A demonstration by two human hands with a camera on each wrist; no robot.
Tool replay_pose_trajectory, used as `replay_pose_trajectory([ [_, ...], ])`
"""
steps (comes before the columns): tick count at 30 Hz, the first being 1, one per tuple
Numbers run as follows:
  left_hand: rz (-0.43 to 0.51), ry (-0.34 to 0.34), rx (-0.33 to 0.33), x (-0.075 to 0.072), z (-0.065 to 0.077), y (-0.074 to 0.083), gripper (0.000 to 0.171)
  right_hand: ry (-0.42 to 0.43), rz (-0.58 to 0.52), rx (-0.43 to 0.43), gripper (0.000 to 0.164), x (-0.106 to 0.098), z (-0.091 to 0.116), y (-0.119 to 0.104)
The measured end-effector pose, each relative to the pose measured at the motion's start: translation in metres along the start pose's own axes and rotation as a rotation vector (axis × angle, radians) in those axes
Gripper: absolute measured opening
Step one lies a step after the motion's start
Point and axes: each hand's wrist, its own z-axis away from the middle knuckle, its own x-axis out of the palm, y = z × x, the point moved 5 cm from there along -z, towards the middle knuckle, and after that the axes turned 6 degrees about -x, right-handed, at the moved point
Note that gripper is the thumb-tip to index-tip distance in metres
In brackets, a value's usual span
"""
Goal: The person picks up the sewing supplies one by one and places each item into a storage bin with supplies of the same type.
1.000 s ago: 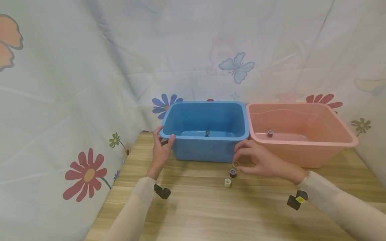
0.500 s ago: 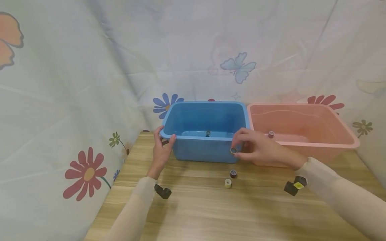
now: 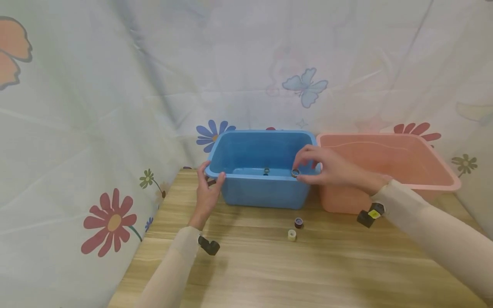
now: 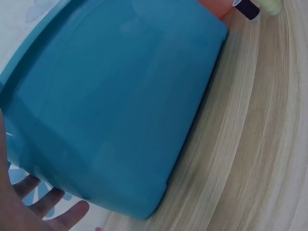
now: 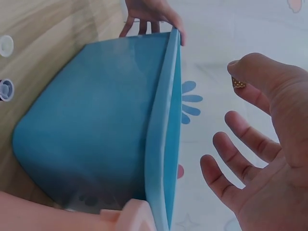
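My right hand pinches a small gold ring thimble between thumb and index finger, above the front rim of the blue bin. Dimples show on the thimble's side in the right wrist view, and the other fingers are spread. At the bin's left end, my left hand grips the rim, thumb at the front corner and fingers along the side. Two small items lie inside the bin, one like a ring, the other dark. On the table stand a dark thread spool and a cream thread spool.
A pink bin stands right beside the blue one, partly covered by my right forearm. Behind both hangs a pale curtain printed with flowers and butterflies. The wooden table extends in front.
The right hand has picked the thimble up from beside the spools and raised it to the blue bin's rim. The left hand keeps its place.
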Motion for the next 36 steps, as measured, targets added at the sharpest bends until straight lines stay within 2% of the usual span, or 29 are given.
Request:
replay_pose_trajectory([
  [5, -0.004, 0.000, -0.006, 0.001, 0.001, 0.000, 0.068, -0.009, -0.005, -0.008, 0.016, -0.003, -0.009, 0.006],
  [8, -0.005, -0.010, -0.019, 0.001, 0.004, 0.008, 0.068, -0.022, -0.009, 0.004, 0.016, -0.003, -0.014, 0.011],
  [12, 0.008, -0.019, -0.036, 0.001, 0.005, 0.011, 0.069, -0.025, 0.001, 0.029, 0.017, -0.005, -0.020, 0.018],
  [19, 0.006, -0.004, -0.023, 0.002, 0.002, -0.001, 0.068, -0.018, 0.017, 0.060, 0.019, -0.010, -0.031, 0.025],
  [26, 0.001, 0.016, -0.001, 0.001, 0.002, -0.001, 0.068, -0.021, 0.005, 0.115, 0.022, -0.013, -0.041, 0.033],
  [36, -0.002, 0.017, -0.005, 0.001, 0.001, 0.000, 0.066, -0.012, -0.018, 0.137, 0.022, -0.016, -0.056, 0.044],
])
